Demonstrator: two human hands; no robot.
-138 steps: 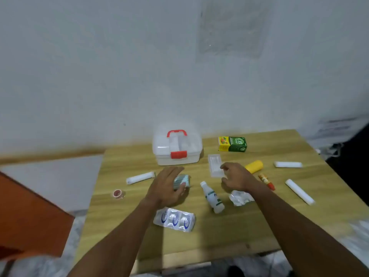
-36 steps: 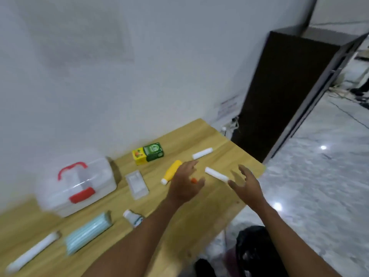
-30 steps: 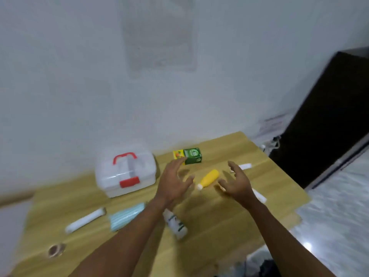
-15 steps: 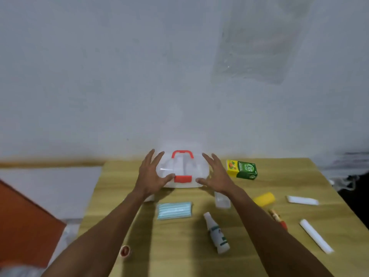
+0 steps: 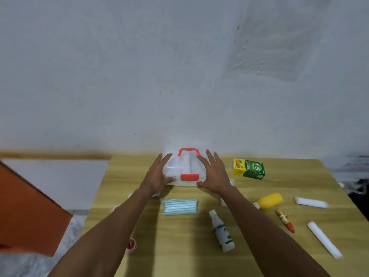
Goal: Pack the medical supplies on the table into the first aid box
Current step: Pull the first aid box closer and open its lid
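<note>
The first aid box (image 5: pixel 183 166), translucent white with a red handle and red latch, stands closed at the back of the wooden table (image 5: pixel 179 252). My left hand (image 5: pixel 157 174) grips its left side, thumb on the front. My right hand (image 5: pixel 214 172) grips its right side. Loose supplies lie around: a blue pack of face masks (image 5: pixel 180 206), a white bottle (image 5: pixel 221 230) lying down, a yellow bottle (image 5: pixel 269 200), a green and yellow carton (image 5: pixel 248 168), an orange tube (image 5: pixel 284 220), a white roll (image 5: pixel 324 238) and a white packet (image 5: pixel 310 202).
A small red tape roll (image 5: pixel 131 244) lies beside my left forearm near the table's left edge. An orange panel (image 5: pixel 26 212) stands off the table to the left. A grey wall rises right behind the box.
My view swung back from the table's right end to the box. Both hands moved from the yellow bottle area to the box and closed in on its sides.
</note>
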